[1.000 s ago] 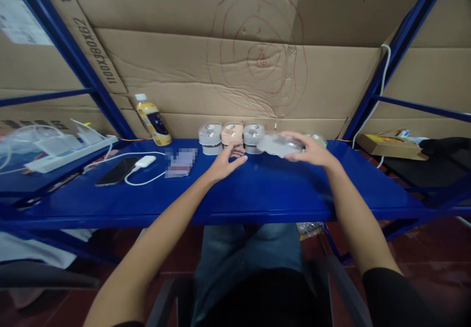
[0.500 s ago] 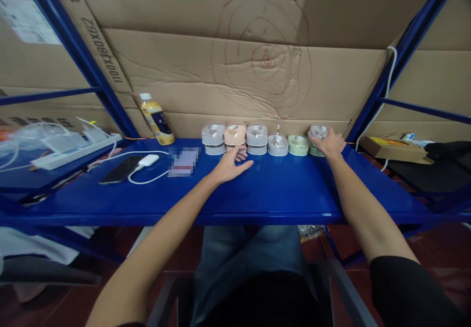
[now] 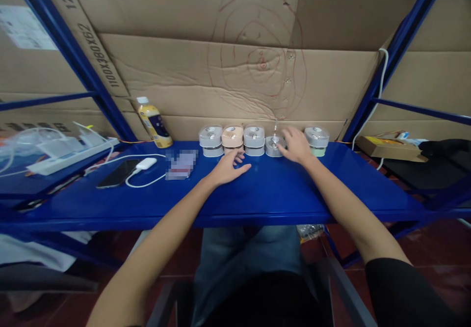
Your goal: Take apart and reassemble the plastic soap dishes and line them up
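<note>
Left hand (image 3: 231, 166) half open, nothing seen in it, before peach stack (image 3: 232, 137). Right hand (image 3: 296, 145) spread, thumb by single gray tub (image 3: 274, 147); contact or grip cannot be told. Gray-on-green stack (image 3: 318, 141) right of it, on blue table (image 3: 265, 192).

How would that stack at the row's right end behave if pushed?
The stack seems stiff, given its evenly shaped sides. Pushed high, the grey upper box might slide off the green one, seemingly just resting there. Standing squat, the pair probably won't roll.
</note>
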